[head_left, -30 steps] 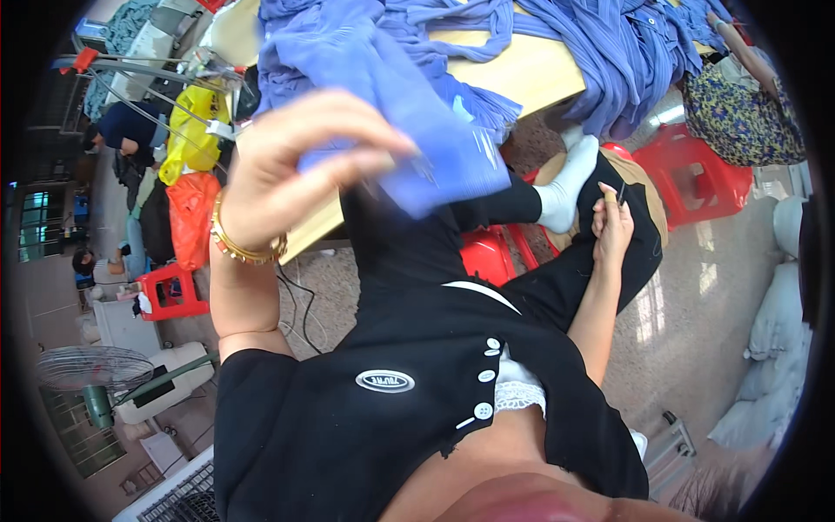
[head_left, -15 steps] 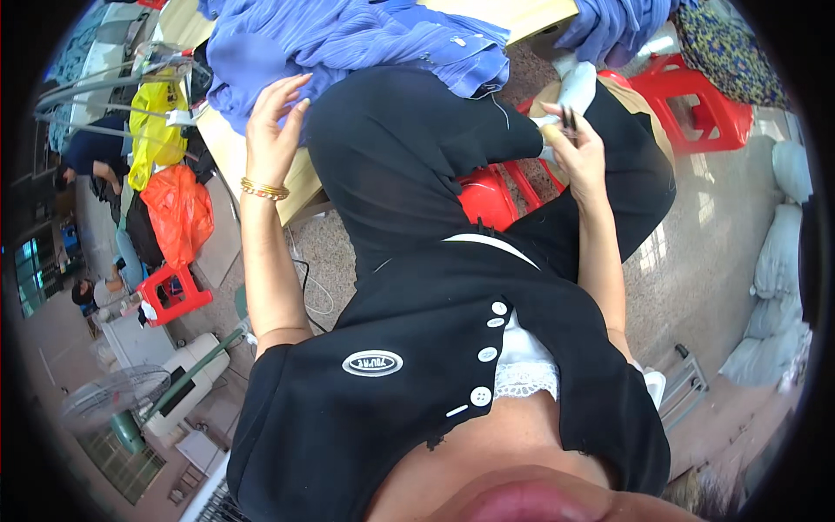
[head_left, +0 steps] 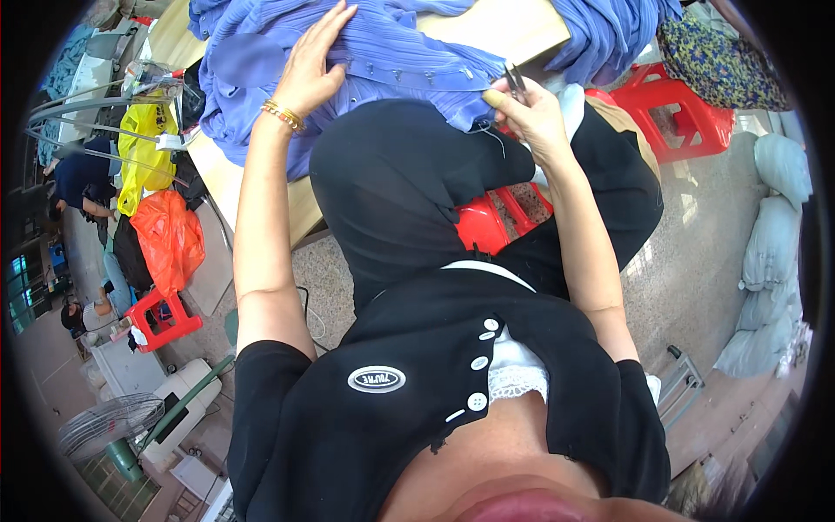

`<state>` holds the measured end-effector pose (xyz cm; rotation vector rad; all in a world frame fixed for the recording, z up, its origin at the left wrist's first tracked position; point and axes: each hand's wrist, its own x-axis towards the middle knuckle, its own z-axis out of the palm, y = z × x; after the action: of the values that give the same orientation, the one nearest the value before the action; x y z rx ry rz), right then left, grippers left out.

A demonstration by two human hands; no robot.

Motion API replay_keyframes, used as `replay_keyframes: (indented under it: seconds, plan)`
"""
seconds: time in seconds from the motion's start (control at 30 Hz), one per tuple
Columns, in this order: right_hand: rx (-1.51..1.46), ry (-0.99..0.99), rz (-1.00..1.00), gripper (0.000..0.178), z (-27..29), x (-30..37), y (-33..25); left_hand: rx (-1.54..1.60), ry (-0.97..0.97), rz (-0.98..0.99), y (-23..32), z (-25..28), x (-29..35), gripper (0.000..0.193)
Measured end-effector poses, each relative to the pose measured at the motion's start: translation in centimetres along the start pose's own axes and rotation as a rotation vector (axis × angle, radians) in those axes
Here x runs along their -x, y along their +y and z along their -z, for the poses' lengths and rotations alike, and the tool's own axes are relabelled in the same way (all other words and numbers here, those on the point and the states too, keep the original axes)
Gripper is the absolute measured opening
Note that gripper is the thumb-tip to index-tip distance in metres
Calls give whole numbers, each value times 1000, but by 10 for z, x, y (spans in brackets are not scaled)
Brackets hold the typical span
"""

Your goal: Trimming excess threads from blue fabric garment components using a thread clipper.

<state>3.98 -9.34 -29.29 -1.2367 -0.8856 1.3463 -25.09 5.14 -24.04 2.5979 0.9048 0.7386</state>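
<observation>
A blue-purple pleated garment (head_left: pixel 391 56) lies in folds over the table and hangs off its near edge above my lap. My left hand (head_left: pixel 311 76) rests on it with the fingers stretched out, holding nothing. At the garment's right edge, my right hand (head_left: pixel 541 120) is closed on a small pair of dark thread snips (head_left: pixel 515 80), whose tips point away from me. A yellow cover sits on that thumb, close to the cloth; I cannot tell whether it pinches the edge. Small loose threads or fasteners show along a strip of the garment.
More blue-purple cloth (head_left: pixel 600 39) hangs at the upper right beside a red plastic stool (head_left: pixel 683 117). The pale wooden table (head_left: pixel 513 30) shows between the cloths. Yellow (head_left: pixel 143 157) and orange (head_left: pixel 170 239) bags are at left, near a fan (head_left: pixel 113 422). White sacks (head_left: pixel 770 244) line the right. Other people work at far left.
My left hand has moved right and forward onto the garment. My right hand, with the snips, has moved left and forward from above my knee to the garment's edge.
</observation>
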Motion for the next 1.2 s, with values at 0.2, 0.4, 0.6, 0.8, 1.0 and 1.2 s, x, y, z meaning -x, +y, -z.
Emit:
replay_keyframes:
  seconds: [0.2, 0.4, 0.6, 0.8, 1.0, 1.2]
  plan:
    - [-120, 76, 182, 15, 32, 25, -47, -239, 66, 19, -3, 4, 12, 73]
    - [-102, 68, 438, 13, 60, 61, -85, -428, 381, 77, -19, 5, 10, 35]
    - [3, 182, 597, 12, 79, 88, -109, 340, 323, 404, -32, 28, 7, 23]
    - [31, 206, 673, 10, 91, 100, -111, 820, 246, 396, 28, 149, 40, 25]
    - [162, 424, 539, 12, 107, 76, -81, 710, -372, 827, 91, 132, 32, 13]
    - [432, 271, 141, 22, 129, 50, -2, 119, 192, 407, 110, 70, 68, 32]
